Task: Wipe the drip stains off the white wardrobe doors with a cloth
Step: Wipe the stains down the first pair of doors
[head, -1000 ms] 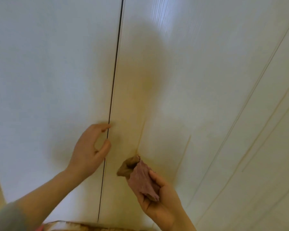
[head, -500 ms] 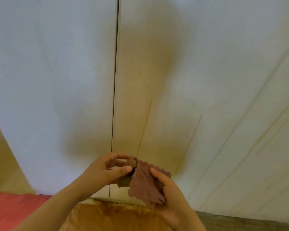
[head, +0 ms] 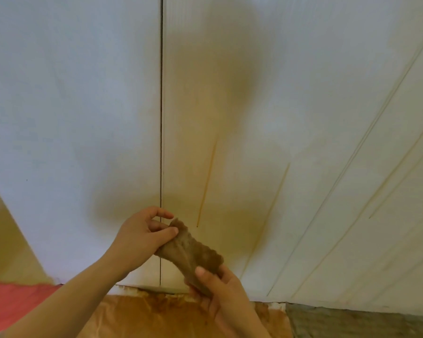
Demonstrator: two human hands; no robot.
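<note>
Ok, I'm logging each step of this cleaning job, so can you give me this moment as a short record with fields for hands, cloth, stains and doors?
left hand: pinches the upper end of the cloth
right hand: grips the lower end
cloth: brownish, stretched between both hands
drip stains: thin orange streaks on the right door, not yet wiped
left door: white, no streaks showing

Cloth taken up in both hands

The left hand (head: 142, 236) has left the seam (head: 161, 118) between the wardrobe doors (head: 71, 106) and come across to the cloth (head: 193, 250) — its fingers (head: 167, 233) now pinch the upper end. The right hand (head: 220, 286) has shifted to the lower end, and the cloth is drawn out from a bunch into a long strip.
</note>
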